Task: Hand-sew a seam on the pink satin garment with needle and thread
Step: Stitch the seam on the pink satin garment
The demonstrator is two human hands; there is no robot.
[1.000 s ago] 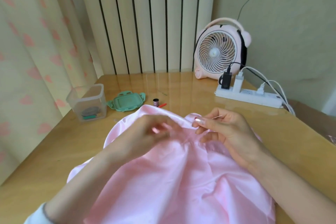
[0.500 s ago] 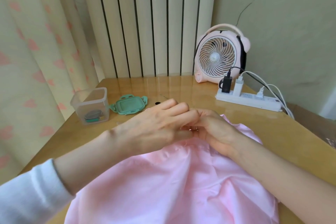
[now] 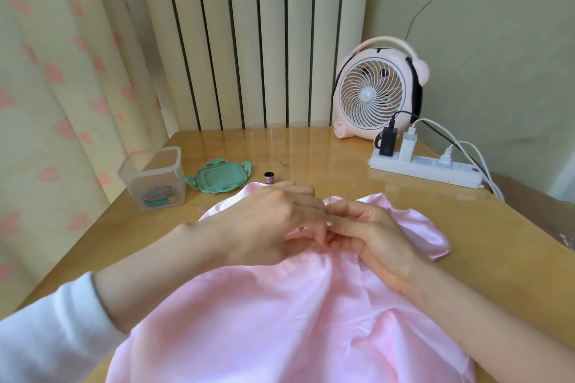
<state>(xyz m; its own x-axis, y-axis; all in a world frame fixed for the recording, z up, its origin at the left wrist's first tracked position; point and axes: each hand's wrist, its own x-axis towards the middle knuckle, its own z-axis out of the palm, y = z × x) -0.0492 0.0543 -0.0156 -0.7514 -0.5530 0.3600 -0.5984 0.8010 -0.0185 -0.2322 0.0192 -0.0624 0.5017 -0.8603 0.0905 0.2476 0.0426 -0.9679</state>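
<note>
1. The garment (image 3: 280, 320) lies spread on the table (image 3: 497, 242) in front of me. Pink satin fills the near centre of the view, and its gathered top edge is bunched under both hands.
2. The left hand (image 3: 267, 227) is knuckles up with its fingers curled down. The fingertips pinch the gathered edge of the garment. A white sleeve (image 3: 46, 329) is pushed up the forearm.
3. The right hand (image 3: 370, 239) comes in from the right with its fingers curled. Thumb and forefinger nip the same edge, touching the left fingertips.
4. A thin dark strand (image 3: 326, 214) runs up between the two sets of fingertips. I cannot tell whether it is needle or thread, or which hand has hold of it.
5. A small spool (image 3: 268, 178) stands upright on the table just beyond the left knuckles, near the garment's far edge.
6. A green lid (image 3: 219, 179) lies flat to the left of the spool. Beside it is a clear box (image 3: 155, 177), open, with small dark and green items at the bottom that are too small to name.
7. At the far right corner a pink fan (image 3: 373, 93) faces me. A white power strip (image 3: 426, 169) lies in front of it with a black and a white plug in it, and cables trail off to the right.
8. Behind the table is a ribbed radiator (image 3: 249, 40). A curtain (image 3: 46, 71) with pink hearts hangs on the left.
</note>
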